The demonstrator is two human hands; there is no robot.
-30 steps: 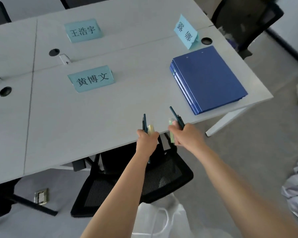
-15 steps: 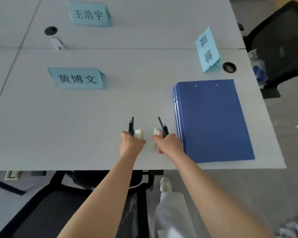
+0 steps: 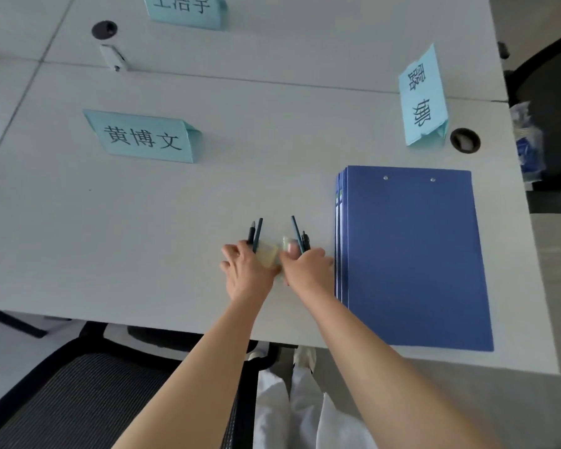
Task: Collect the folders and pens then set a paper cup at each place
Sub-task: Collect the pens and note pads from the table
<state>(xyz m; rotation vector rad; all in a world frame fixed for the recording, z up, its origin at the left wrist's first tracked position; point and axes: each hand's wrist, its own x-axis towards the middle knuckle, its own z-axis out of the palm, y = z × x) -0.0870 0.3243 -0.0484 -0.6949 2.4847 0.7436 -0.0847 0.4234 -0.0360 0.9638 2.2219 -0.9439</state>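
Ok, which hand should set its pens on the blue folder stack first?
Probably the right hand: it grips its pens right beside the blue folder stack; the left hand sits farther away.

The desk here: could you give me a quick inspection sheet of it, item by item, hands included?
Surface: pale grey desk, seams between sections, round cable holes.
Job's things: stack of blue folders near the right edge; dark pens in each hand; no paper cups seen.
Clutter: three light blue name cards; a small white object by the far hole.
Hands: left hand grips two pens and a pale block; right hand grips two pens.
Cables: nothing seen.
Surroundings: black mesh chair below; another chair at right.
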